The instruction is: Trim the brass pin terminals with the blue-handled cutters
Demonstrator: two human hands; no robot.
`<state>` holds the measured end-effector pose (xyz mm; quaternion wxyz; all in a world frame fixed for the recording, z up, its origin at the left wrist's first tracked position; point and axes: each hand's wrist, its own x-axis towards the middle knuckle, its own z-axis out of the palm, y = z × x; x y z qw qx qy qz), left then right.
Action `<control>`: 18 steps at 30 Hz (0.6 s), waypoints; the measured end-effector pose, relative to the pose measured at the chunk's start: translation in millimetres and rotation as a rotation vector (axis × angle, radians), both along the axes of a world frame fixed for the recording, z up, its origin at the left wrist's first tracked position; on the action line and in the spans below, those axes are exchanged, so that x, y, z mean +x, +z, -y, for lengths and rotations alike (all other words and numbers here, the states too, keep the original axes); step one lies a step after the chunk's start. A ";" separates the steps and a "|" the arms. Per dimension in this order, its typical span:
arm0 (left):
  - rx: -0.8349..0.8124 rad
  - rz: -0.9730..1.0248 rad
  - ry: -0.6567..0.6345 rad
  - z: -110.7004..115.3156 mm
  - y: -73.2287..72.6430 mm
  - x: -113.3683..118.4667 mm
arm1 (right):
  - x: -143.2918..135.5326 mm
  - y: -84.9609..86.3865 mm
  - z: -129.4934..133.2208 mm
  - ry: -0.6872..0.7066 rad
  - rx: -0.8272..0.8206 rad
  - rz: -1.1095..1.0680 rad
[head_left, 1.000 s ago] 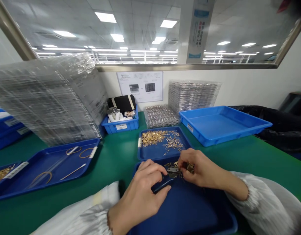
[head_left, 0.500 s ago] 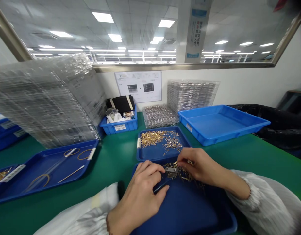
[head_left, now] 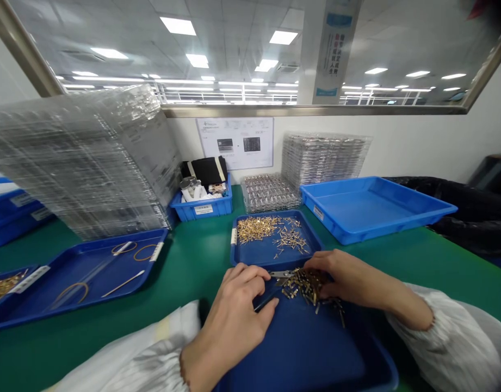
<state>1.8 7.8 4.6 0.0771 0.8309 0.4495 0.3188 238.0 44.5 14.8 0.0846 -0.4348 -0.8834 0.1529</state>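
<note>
My left hand [head_left: 237, 313] is wrapped round the dark handles of pliers [head_left: 282, 274], whose metal jaws point right over the near dark blue tray [head_left: 307, 348]. Beside the jaws, my right hand [head_left: 340, 275] reaches into a pile of small brass pins [head_left: 305, 286] in that tray. Its fingertips are bent among the pins, and whether they hold one is hidden. Just behind lies a smaller blue tray [head_left: 244, 255] with gold pins [head_left: 256, 227] in a heap on its left and looser ones on its right.
A large wrapped stack [head_left: 111, 163] stands at left, behind a tray [head_left: 91, 294] with rubber bands and a swab. Behind the pin trays are a blue bin [head_left: 205, 209], clear trays of parts [head_left: 270, 193] and a taller stack [head_left: 323, 158]. A bright blue tray [head_left: 376, 207] sits at right.
My right hand has moved from beside the pliers' tip down into the pin pile, its fingers spreading a little. The pliers' jaws now show more clearly. The view has shifted slightly.
</note>
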 end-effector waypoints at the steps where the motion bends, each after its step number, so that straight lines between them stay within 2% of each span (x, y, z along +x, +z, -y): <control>1: -0.001 -0.002 0.004 0.0 -0.1 -0.2 | -3.5 -3.2 -0.4 -0.008 0.017 -0.009; 8: 0.010 -0.019 0.049 0.9 -1.0 -1.1 | -20.2 -19.2 -4.1 -0.005 0.076 -0.181; 12: -0.002 -0.028 0.054 0.3 -2.3 -0.9 | -23.5 -16.5 -2.8 0.012 0.084 -0.326; 18: -0.038 -0.012 0.014 0.6 -2.2 -0.2 | -25.6 -10.1 0.5 -0.100 0.049 -0.401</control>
